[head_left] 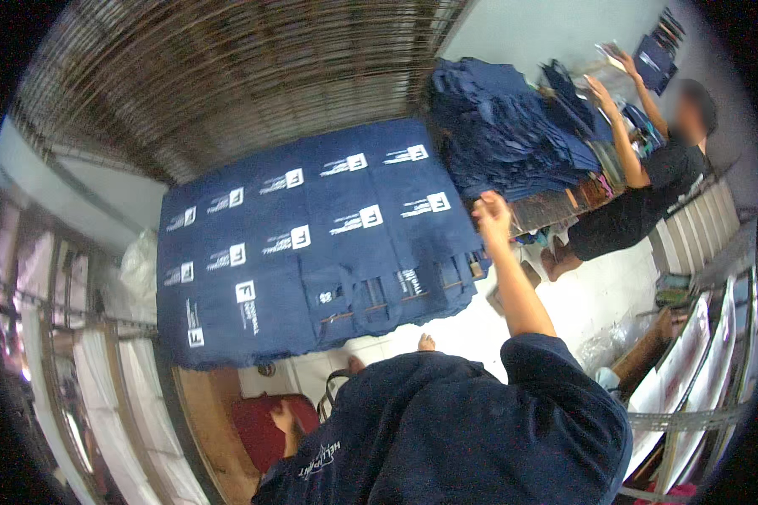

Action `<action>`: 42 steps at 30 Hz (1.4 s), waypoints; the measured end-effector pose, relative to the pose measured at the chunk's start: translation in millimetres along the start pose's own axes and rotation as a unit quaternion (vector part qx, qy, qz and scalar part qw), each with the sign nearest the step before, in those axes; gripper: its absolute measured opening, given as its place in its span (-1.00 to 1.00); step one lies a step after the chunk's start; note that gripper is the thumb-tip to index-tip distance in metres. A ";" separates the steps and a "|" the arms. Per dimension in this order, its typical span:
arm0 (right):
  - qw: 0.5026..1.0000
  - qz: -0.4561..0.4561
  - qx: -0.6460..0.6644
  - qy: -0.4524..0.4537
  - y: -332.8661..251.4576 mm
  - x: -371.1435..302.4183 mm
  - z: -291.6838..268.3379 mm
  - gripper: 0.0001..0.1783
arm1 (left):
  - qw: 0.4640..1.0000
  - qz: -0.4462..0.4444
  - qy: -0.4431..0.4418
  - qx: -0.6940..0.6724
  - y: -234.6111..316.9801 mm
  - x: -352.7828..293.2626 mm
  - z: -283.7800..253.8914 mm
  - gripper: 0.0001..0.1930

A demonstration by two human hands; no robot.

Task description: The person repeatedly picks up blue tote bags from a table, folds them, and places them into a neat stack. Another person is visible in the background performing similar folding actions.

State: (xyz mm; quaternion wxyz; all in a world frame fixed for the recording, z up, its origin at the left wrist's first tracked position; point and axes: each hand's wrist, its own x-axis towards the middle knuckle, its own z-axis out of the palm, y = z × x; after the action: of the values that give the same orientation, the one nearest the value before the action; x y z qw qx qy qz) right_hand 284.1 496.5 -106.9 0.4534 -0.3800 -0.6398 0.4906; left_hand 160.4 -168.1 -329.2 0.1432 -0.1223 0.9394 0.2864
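A wide stack of navy fabric (269, 210) with rows of white prints lies in front of me. Its near edge is uneven, with several overlapping pieces. My right hand (494, 217) is raised at the stack's right edge, its fingers curled inward; whether cloth is between them is hidden. Low at my left side, my left hand (286, 418) hangs over a dark red seat (257, 433), fingers apart and holding nothing. I cannot tell whether it touches the seat.
A slatted rack (253, 76) rises behind the stack. Heaped navy cloth (514, 126) covers a bench at the far right, where another person (640, 202) stands with both arms raised. White boards stand in racks (109, 379) on the left and in racks (674, 370) on the right.
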 end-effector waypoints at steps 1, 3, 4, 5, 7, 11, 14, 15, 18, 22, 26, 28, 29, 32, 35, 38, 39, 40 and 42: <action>0.992 -0.076 0.056 0.079 0.5 22.6 -23.0 -0.75 | 0.995 -0.002 -0.065 0.077 -14.4 -12.0 14.5 -0.44; 0.985 -0.028 0.078 0.151 -10.9 55.3 -76.9 -0.75 | 0.979 -0.026 -0.169 0.111 -29.4 -39.0 43.3 -0.47; 0.975 -0.034 0.032 0.218 3.2 81.6 -106.8 -0.74 | 0.974 -0.036 -0.205 0.094 -25.6 -44.6 54.9 -0.49; 0.968 -0.026 0.003 0.248 -0.8 96.8 -123.8 -0.69 | 0.969 -0.054 -0.231 0.062 -19.9 -50.7 63.2 -0.50; 0.936 -0.059 -0.174 0.301 4.4 136.5 -160.1 -0.60 | 0.962 -0.089 -0.258 -0.034 2.2 -53.7 75.5 -0.53; 0.870 -0.077 -0.395 0.285 -19.3 182.7 -183.0 -0.56 | 0.949 -0.094 -0.220 -0.208 56.0 -50.6 76.5 -0.55; 0.833 -0.068 -0.490 0.248 -16.3 212.8 -202.8 -0.56 | 0.963 -0.003 -0.164 -0.214 126.7 -77.0 56.4 -0.55; 0.827 -0.065 -0.507 0.233 -15.6 222.6 -203.6 -0.57 | 0.967 0.029 -0.139 -0.211 133.1 -86.3 53.3 -0.55; 0.841 -0.025 -0.514 0.169 -16.8 239.8 -208.1 -0.60 | 0.964 0.043 -0.085 -0.247 120.3 -97.8 55.3 -0.55; 0.859 -0.031 -0.499 0.107 -4.4 258.0 -219.0 -0.61 | 0.959 0.033 -0.069 -0.273 84.9 -109.5 56.9 -0.60; 0.883 -0.012 -0.449 0.133 -13.9 257.5 -218.9 -0.58 | 0.966 0.041 -0.023 -0.253 75.7 -116.3 62.3 -0.65; 0.872 0.022 -0.478 0.105 -17.6 264.5 -220.4 -0.54 | 0.971 0.058 -0.025 -0.230 64.7 -104.8 63.4 -0.66; 0.865 0.038 -0.492 0.091 -19.8 268.1 -220.3 -0.52 | 0.975 0.070 -0.022 -0.209 63.3 -102.8 64.6 -0.66; 0.827 -0.104 -0.551 0.041 -45.0 257.8 -206.4 -0.45 | 0.985 0.100 -0.014 -0.140 107.5 -115.8 60.8 -0.66; 0.816 -0.151 -0.556 -0.046 -43.2 266.3 -190.8 -0.51 | 0.991 0.106 -0.001 -0.087 200.5 -167.8 25.4 -0.65; 0.853 -0.144 -0.495 -0.082 -36.1 284.2 -187.1 -0.61 | 0.989 0.108 -0.001 -0.100 201.9 -160.9 20.6 -0.65; 0.867 -0.145 -0.469 -0.090 -29.1 295.5 -190.6 -0.61 | 0.989 0.117 0.000 -0.095 211.8 -161.9 18.2 -0.66; 0.879 -0.148 -0.442 -0.100 -23.6 306.9 -196.7 -0.61 | 0.988 0.125 0.000 -0.092 216.1 -163.7 17.3 -0.66; 0.898 -0.132 -0.392 -0.149 -25.9 320.2 -198.9 -0.57 | 0.974 0.162 0.015 -0.159 198.2 -144.7 26.2 -0.68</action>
State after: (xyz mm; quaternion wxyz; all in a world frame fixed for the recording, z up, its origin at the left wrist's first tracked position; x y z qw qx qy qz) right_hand 376.5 845.1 6.0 0.2280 -0.3618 -0.8844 0.1872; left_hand 238.3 28.1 -201.2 0.0590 0.0061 0.8913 0.4495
